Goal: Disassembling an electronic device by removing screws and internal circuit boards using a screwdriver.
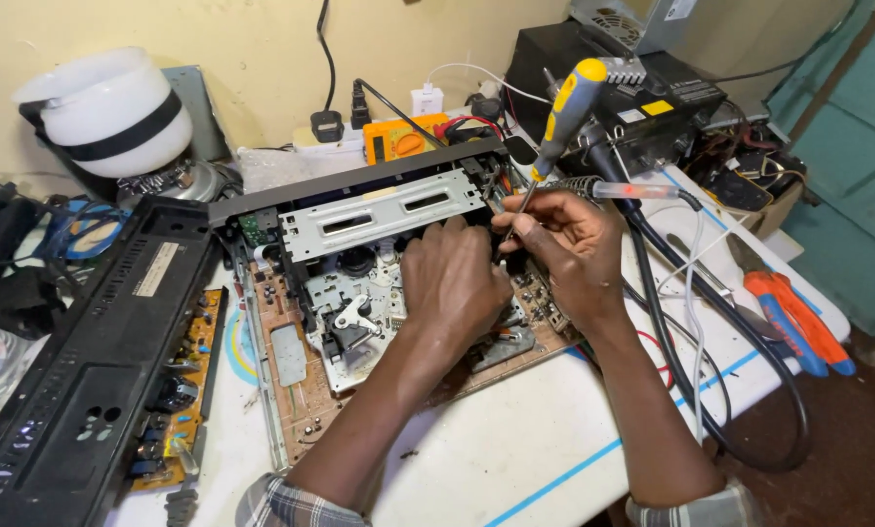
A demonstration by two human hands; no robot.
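Here the right hand point(569, 244) pinches the slim yellow-and-grey-handled screwdriver point(554, 127) low on its stiff shaft, while the left hand point(454, 278) lies flat, holding nothing, steadying the rigid, seemingly fragile opened metal tape-deck chassis point(379, 244) on the white worktop point(515, 439).

Matt metal deck point(384, 217), glossy plastic screwdriver handle point(569, 107)

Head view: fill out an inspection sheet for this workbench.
Surface: white table with blue tape lines.
Job's things: opened tape deck, mechanism and boards exposed; screwdriver, yellow and grey handle.
Clutter: black cover, orange pliers, orange multimeter, white pot.
Grippers: right hand grips screwdriver; left hand rests on the mechanism.
Cables: black cable, white wire across table.
Surroundings: yellow wall, teal door.
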